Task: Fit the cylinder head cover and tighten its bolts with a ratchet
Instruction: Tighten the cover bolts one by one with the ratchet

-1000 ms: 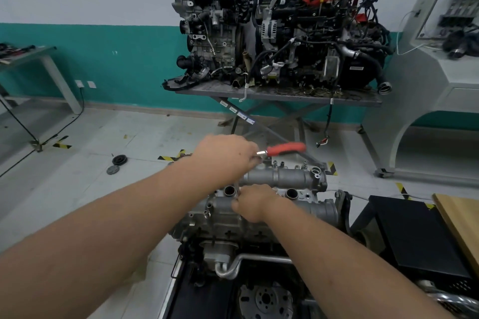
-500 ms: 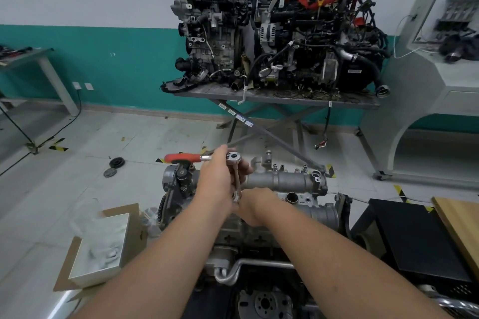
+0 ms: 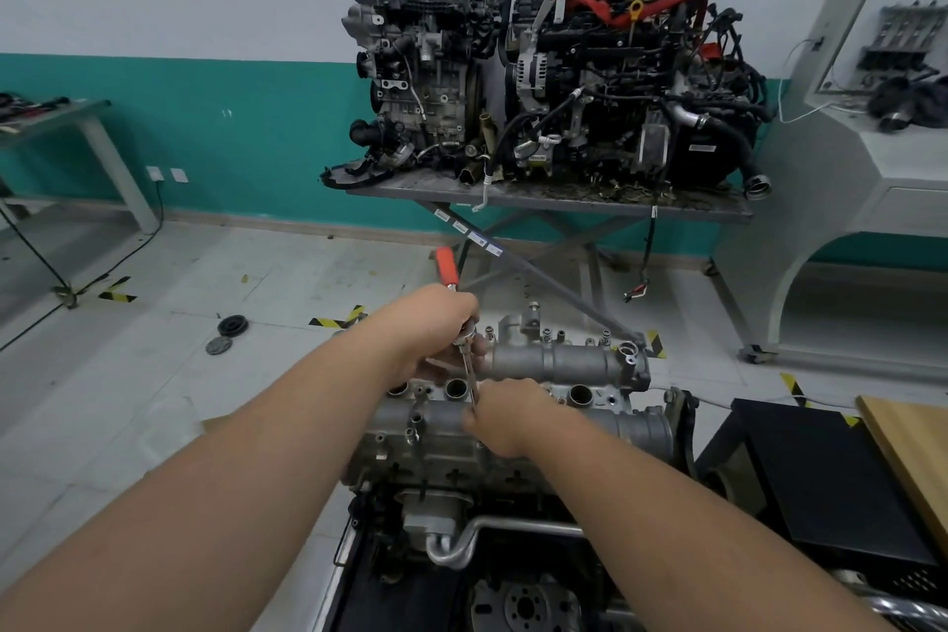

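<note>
Tightening a bolt on the cylinder head cover (image 3: pixel 518 431) with the ratchet (image 3: pixel 447 268).

The cover sits seated on the engine in front of the person, so the step in hand looks like bolt tightening. The left hand (image 3: pixel 436 328) is closed around the ratchet at its head, red handle pointing away. The right hand (image 3: pixel 505 418) pinches the lower end of the extension bar (image 3: pixel 469 375) to steady it on a bolt hidden beneath. Next likely calls for swinging the handle while keeping the bar upright.

Left hand (image 3: pixel 436 323) grips the red-handled ratchet (image 3: pixel 447 267) while right hand (image 3: pixel 505 418) steadies its extension (image 3: pixel 470 377) on the cylinder head cover (image 3: pixel 559 364).
</note>
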`<action>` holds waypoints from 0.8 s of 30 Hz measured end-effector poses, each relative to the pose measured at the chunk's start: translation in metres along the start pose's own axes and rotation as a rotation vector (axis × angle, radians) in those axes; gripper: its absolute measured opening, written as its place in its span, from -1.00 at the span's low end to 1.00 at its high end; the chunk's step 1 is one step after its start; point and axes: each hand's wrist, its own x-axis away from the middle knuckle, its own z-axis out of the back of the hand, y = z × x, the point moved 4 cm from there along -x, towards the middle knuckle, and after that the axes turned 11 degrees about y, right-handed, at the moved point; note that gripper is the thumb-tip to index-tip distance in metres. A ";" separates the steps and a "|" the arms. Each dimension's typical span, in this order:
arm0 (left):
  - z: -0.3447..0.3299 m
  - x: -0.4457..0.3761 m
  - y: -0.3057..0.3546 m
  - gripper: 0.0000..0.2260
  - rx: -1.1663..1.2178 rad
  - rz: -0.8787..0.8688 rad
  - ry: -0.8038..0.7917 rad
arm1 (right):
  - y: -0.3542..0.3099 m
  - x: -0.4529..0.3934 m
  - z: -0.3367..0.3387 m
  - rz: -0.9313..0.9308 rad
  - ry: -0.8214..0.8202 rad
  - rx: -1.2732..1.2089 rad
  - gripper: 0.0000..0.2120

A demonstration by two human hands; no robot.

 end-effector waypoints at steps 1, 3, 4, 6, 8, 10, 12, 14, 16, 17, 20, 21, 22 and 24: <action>0.003 0.001 0.005 -0.81 -0.120 -0.038 0.006 | -0.001 0.000 -0.001 -0.010 0.001 -0.001 -0.80; 0.006 0.001 0.017 -0.81 -0.395 -0.167 0.034 | -0.002 0.000 -0.002 -0.017 -0.005 -0.012 -0.80; 0.005 0.002 0.023 -0.81 -0.537 -0.257 0.054 | -0.001 -0.001 -0.002 -0.016 -0.007 -0.012 -0.80; -0.001 0.006 0.033 -0.81 -0.788 -0.471 0.099 | -0.001 -0.002 -0.003 -0.004 -0.013 -0.002 -0.80; -0.008 0.011 0.033 -0.76 -1.014 -0.697 0.184 | -0.001 0.000 -0.003 -0.014 0.000 0.001 -0.78; -0.015 0.018 0.025 -0.68 -1.131 -0.967 0.336 | 0.001 -0.001 -0.002 -0.034 0.023 0.008 -0.74; -0.019 0.028 0.011 -0.63 -0.949 -1.245 0.518 | -0.001 0.000 -0.001 -0.012 0.066 0.001 -0.68; -0.019 0.033 -0.005 -0.50 -0.547 -1.312 0.699 | -0.006 0.002 0.005 0.025 0.167 -0.185 -0.64; -0.023 0.029 -0.017 -0.39 -0.038 -1.033 0.645 | -0.008 0.003 0.007 -0.010 0.223 -0.373 -0.64; -0.031 0.027 -0.022 -0.39 0.204 -0.827 0.552 | -0.006 0.007 0.011 -0.011 0.174 -0.310 -0.66; -0.054 0.014 -0.033 -0.44 0.833 -0.224 0.336 | -0.002 0.005 0.010 -0.053 -0.018 -0.111 -0.69; -0.055 0.009 -0.035 -0.47 0.937 -0.108 0.311 | -0.002 0.003 0.009 -0.036 -0.037 -0.080 -0.69; -0.052 0.006 -0.036 -0.52 0.982 -0.043 0.286 | -0.001 0.002 0.006 -0.041 -0.037 -0.069 -0.68; -0.040 0.001 -0.034 -0.66 0.932 -0.001 0.226 | -0.001 0.001 0.005 -0.077 -0.005 -0.071 -0.66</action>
